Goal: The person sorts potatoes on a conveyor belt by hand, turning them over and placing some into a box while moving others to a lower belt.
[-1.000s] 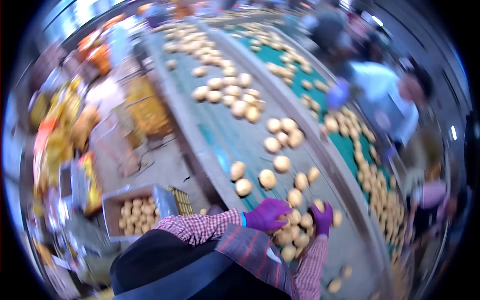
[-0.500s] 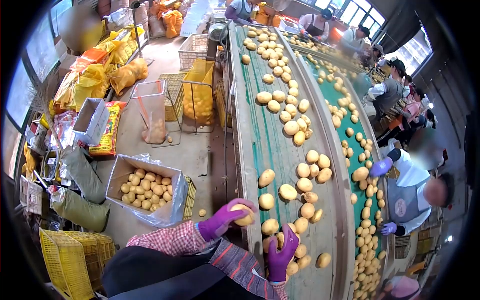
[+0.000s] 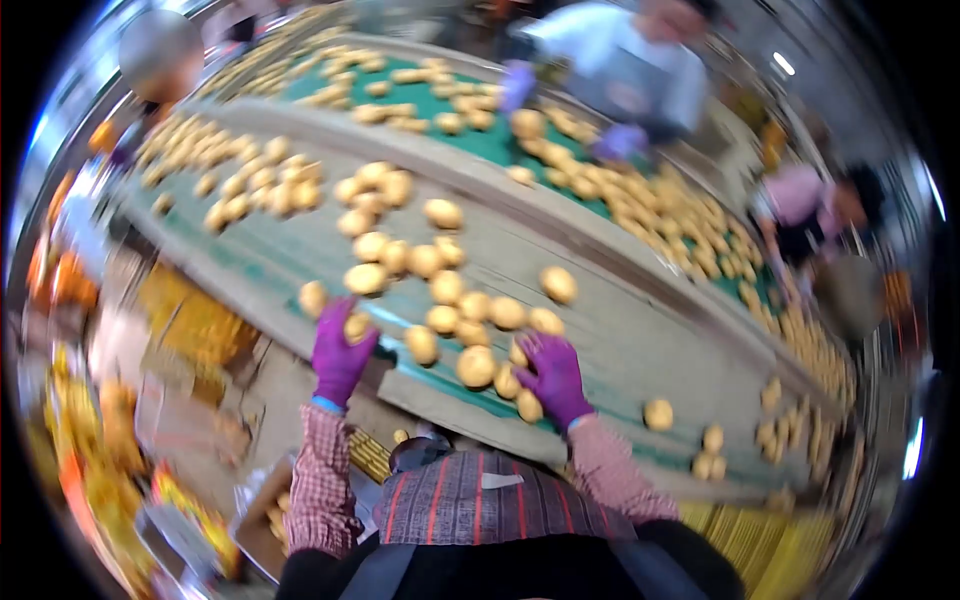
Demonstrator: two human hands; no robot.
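The view is blurred by motion. My left hand (image 3: 340, 358), in a purple glove, reaches over the near edge of the conveyor belt (image 3: 620, 340), and its fingers curl around a yellow potato (image 3: 357, 325). My right hand (image 3: 553, 376), also gloved in purple, lies fingers spread on a cluster of potatoes (image 3: 478, 366) near the belt's front edge, touching them. Many more potatoes (image 3: 390, 255) lie scattered along the belt beyond both hands.
A second, green belt (image 3: 480, 140) loaded with potatoes runs behind a divider. A person in a light blue top (image 3: 610, 65) works there with purple gloves. A cardboard box (image 3: 268, 512) stands at my lower left, yellow crates (image 3: 770, 540) at lower right.
The camera has swung sharply. My left hand has gone from beside the belt with a potato back to the belt's edge. My right hand has opened over the cluster.
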